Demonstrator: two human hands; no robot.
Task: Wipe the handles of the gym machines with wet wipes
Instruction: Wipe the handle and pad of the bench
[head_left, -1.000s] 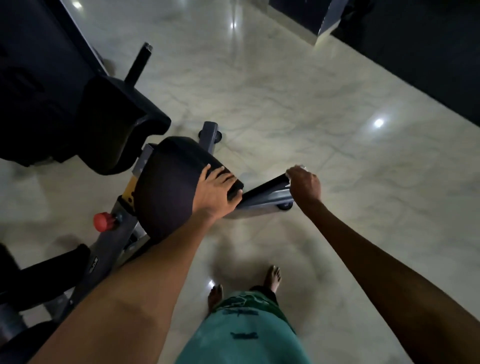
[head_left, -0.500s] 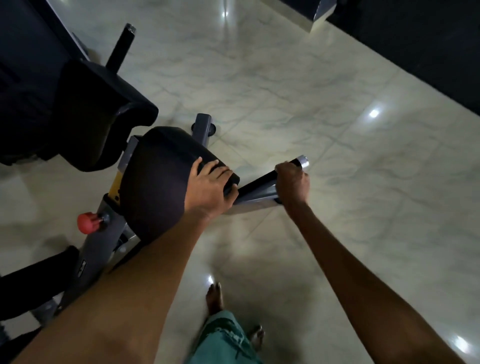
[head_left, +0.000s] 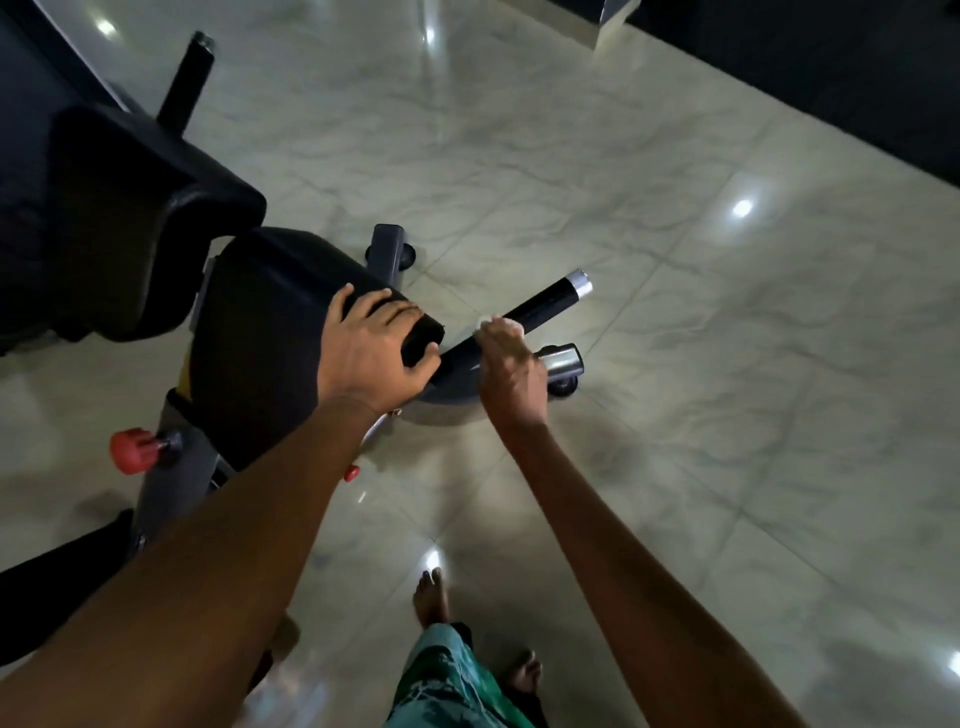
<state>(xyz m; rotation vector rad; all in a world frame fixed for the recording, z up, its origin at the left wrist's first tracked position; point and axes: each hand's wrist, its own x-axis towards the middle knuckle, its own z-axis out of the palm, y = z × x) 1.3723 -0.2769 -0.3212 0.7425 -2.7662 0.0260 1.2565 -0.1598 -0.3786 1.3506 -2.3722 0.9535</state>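
A black handle bar (head_left: 545, 301) with a silver end cap sticks out to the right of a gym machine. My right hand (head_left: 511, 371) is closed around the bar's inner part, with a white wet wipe (head_left: 485, 323) showing at the fingertips. My left hand (head_left: 371, 353) grips the front edge of the machine's black padded seat (head_left: 260, 332). The bar's outer half is bare.
A second black pad (head_left: 130, 218) and another black handle (head_left: 189, 78) rise at the upper left. A red knob (head_left: 132, 449) juts from the grey frame. A base leg with a wheel (head_left: 563, 366) rests on the glossy tiled floor. My bare feet (head_left: 431, 597) stand below.
My right hand has slid inward along the bar from its silver end toward the seat, uncovering the outer half. The left hand has stayed on the seat.
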